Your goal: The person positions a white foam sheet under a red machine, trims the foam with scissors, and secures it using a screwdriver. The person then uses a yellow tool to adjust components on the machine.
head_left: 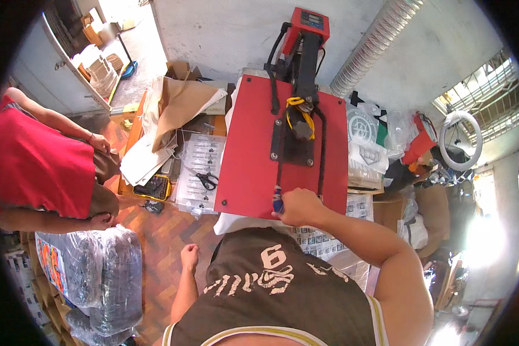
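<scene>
While your right hand (pixel 299 207) is wrapped around the handle (pixel 278 205) of the heat press (pixel 248 147), its fingers are clamped there, beside a blue-covered end. The press stands directly before you, its broad, flat plate smooth and red with bolted corners, and black metal rods reach down to the handle; a glossy yellow cord (pixel 301 118) is looped near the centre. Soft white cloth (pixel 242 224) peeks out beneath the plate's near edge, just ahead of your dark jersey (pixel 254 259). Your left hand (pixel 190 256) hangs low at your side; its fingers seem curled, but at this size I cannot tell whether they close fully. Left of the plate, black scissors (pixel 207 181) lie on clear, slick plastic (pixel 197 199), with creased brown paper (pixel 179 112) beyond. Herringbone wood floor (pixel 170 230) runs between you and the bulging, plastic-wrapped bundles (pixel 118 277), giving your left arm some room, while a co-worker in red (pixel 46 155) borders that side. Ribbed silver ducting (pixel 375 49) slants behind the press.
</scene>
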A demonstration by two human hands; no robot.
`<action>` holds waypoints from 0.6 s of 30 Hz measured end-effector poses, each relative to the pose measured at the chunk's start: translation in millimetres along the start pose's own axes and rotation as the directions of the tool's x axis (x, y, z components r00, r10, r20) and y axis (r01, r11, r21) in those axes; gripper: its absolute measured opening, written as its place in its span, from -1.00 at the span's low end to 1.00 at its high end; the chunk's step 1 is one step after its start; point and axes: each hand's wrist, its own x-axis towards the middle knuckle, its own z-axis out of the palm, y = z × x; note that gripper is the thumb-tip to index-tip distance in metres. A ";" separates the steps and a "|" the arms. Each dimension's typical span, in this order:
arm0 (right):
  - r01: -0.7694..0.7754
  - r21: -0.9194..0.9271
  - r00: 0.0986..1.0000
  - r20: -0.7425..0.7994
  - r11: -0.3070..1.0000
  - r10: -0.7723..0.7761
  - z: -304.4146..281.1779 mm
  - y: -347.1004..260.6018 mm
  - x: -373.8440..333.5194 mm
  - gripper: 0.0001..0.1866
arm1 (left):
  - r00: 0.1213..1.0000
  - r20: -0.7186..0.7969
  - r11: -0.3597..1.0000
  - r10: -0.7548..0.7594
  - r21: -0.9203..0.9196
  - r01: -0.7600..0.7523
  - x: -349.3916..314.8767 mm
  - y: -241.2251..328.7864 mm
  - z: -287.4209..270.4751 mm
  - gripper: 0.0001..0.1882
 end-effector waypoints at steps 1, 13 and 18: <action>-0.016 0.025 0.998 0.065 1.000 0.014 0.3 -2.9 -18.3 -0.50 | 0.991 -0.010 0.988 -0.135 -0.077 0.134 -31.7 -15.4 6.3 -0.80; 0.030 -0.091 0.988 -0.145 0.995 -0.043 -62.6 -22.3 -42.5 -0.71 | 0.971 0.139 0.970 -0.193 0.176 0.168 50.0 -15.6 56.0 -0.77; 0.000 -0.081 0.905 -0.425 0.997 -0.034 -66.4 -34.6 -66.9 -0.75 | 0.989 0.128 0.996 -0.076 0.048 0.070 101.4 26.5 30.9 -0.80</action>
